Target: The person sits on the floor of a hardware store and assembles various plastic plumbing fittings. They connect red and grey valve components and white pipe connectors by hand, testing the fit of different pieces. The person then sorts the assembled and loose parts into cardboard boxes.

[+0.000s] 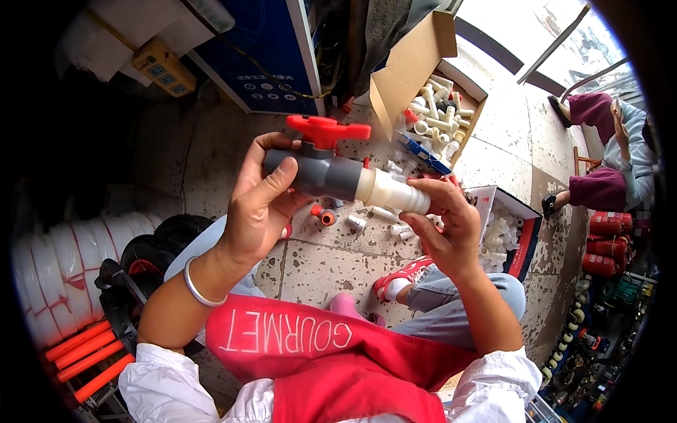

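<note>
A grey plastic ball valve (321, 175) with a red handle (328, 132) is held up in front of me. My left hand (264, 187) wraps round its left end, thumb on the grey body. A cream-white ribbed pipe fitting (395, 192) meets the valve's right end. My right hand (448, 222) pinches the outer end of that fitting between thumb and fingers. Valve and fitting line up, tilted slightly down to the right; how deep the fitting sits in the valve I cannot tell. Below them on the floor lie a small orange-and-black valve (324, 215) and several white fittings (357, 223).
An open cardboard box (409, 70) of white pipe fittings stands ahead, another box (520, 257) of them to the right. White-wrapped rolls (67, 268) are at left. A person (620, 151) sits far right, near red cylinders (608, 243). A power strip (163, 67) hangs upper left.
</note>
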### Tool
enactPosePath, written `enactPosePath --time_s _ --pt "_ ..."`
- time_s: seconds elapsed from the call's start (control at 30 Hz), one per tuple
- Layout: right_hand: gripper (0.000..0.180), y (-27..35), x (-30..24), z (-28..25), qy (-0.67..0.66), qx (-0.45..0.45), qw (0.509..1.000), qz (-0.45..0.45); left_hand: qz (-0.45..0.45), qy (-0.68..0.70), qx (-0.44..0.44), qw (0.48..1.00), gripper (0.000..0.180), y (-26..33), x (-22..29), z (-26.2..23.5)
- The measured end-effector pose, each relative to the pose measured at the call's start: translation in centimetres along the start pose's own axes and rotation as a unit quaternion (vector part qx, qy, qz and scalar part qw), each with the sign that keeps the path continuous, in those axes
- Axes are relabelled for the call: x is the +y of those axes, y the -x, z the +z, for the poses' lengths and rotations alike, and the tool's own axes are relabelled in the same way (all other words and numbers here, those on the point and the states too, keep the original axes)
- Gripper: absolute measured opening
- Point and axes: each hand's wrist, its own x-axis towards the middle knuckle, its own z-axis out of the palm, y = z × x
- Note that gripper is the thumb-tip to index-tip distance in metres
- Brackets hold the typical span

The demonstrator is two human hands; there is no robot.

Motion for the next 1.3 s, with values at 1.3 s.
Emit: enactPosePath --time_s 1.3 --pt "0.043 0.1 0.8 1.6 -0.166 -0.073 0.977 0.109 0.096 -0.081 -0.021 0.992 0.028 0.4 0.0 0.6"
